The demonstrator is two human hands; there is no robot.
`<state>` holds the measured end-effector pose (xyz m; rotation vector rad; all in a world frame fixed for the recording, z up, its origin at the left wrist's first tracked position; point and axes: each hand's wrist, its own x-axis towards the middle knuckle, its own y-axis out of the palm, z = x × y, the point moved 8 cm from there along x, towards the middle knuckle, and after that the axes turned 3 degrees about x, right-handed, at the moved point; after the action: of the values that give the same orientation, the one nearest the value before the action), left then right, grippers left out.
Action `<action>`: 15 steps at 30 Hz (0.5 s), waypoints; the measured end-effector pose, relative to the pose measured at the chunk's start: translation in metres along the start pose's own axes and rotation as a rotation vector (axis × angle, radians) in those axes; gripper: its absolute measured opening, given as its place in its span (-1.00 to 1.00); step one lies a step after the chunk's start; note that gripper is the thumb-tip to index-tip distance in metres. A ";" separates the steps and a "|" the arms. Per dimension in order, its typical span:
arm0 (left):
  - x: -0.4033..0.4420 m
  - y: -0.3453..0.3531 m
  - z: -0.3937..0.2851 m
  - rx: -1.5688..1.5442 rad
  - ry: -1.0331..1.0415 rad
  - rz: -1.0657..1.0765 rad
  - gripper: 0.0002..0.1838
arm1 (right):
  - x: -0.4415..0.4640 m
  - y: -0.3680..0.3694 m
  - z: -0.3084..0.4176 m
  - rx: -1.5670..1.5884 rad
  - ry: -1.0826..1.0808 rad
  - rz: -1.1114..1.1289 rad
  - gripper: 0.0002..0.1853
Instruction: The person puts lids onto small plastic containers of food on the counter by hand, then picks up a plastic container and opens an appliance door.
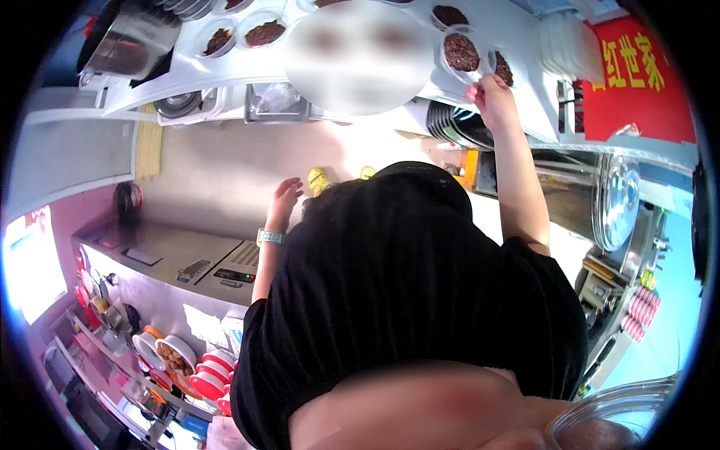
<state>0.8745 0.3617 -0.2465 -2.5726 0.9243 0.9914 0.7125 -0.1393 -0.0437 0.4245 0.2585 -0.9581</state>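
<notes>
My right hand [496, 103] reaches to the white counter [525, 105]. Its fingers are pinched together at the near rim of a clear plastic bowl [461, 54] filled with dark brown shredded or granular food. Right beside it, partly behind my fingers, stands another bowl of the same food [502, 69]; a third bowl [451, 16] is just behind. My left hand [284, 201], with a pale watch [270, 237] on the wrist, hangs low at my side above the floor. Its fingers are apart and hold nothing.
More filled bowls [264, 31] line the counter's left part, near a large metal pot [131, 37]. A blurred oval hides the counter's middle. Black stacked containers [461, 124] sit below the edge. Stacked clear lids [566, 46] and a red sign [637, 79] are at right. A steel appliance [187, 259] stands left.
</notes>
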 end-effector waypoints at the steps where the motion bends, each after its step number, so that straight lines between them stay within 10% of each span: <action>1: 0.002 -0.002 0.004 -0.004 -0.006 0.005 -0.68 | 0.005 -0.001 -0.007 -0.040 0.018 0.005 -0.90; 15: -0.006 -0.006 -0.014 -0.051 0.001 -0.057 -0.71 | -0.065 0.069 -0.076 -0.077 0.451 0.407 -0.71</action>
<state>0.8823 0.3631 -0.2325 -2.6262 0.8318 1.0106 0.7321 -0.0225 -0.0697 0.5946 0.5911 -0.4440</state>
